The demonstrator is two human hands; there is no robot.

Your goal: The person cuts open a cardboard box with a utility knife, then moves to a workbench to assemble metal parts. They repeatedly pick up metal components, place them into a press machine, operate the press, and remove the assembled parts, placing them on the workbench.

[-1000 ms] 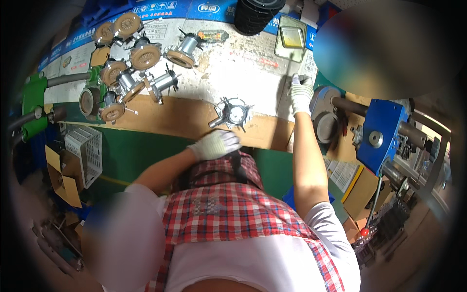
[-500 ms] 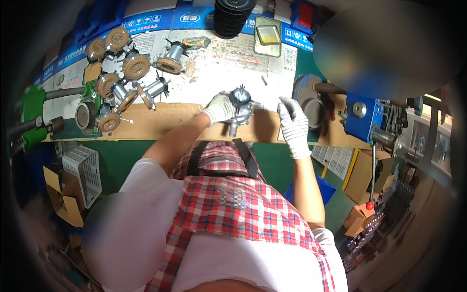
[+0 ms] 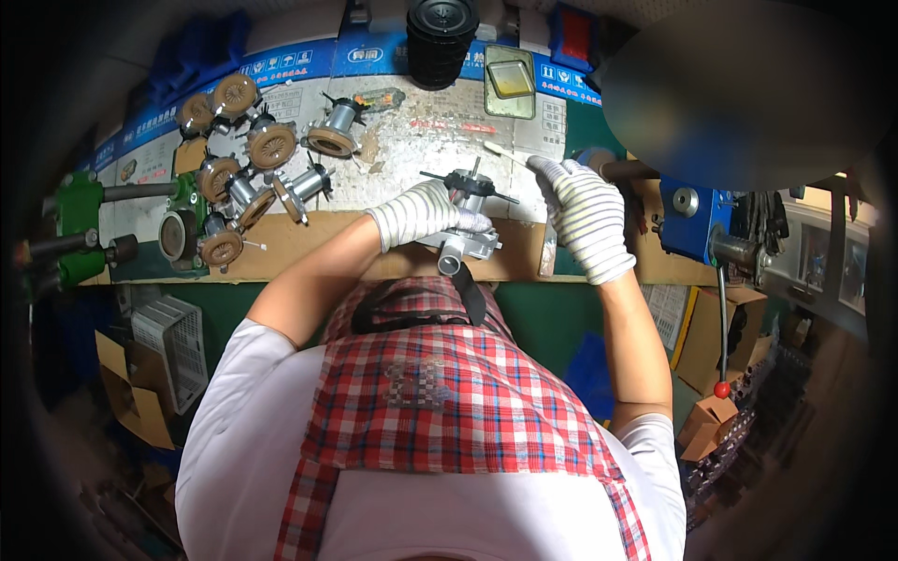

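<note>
Head view: our left hand (image 3: 426, 215) closes its fingers over a grey metal housing (image 3: 483, 245) near the front edge of the tabletop (image 3: 449, 138); its round tube stub (image 3: 451, 254) points toward that edge, and dark rods (image 3: 503, 198) radiate above. Our right hand (image 3: 585, 210) pinches a slim, pale stick (image 3: 510, 157), long axis running leftward and slightly toward the far edge. Both gloves (image 3: 599, 245) are striped fabric.

At frame centre, the person's gloved left hand (image 3: 421, 217) grips a grey metal housing (image 3: 479, 247), its pipe stub facing the lower edge. Right of centre, the gloved right hand (image 3: 587, 213) holds a slim pale stick (image 3: 506, 155), tip toward upper left. Upper left: cylindrical units with brown discs (image 3: 271, 146). Top centre: a black stack (image 3: 440, 54), beside a shallow rectangular tray (image 3: 511, 108).
</note>
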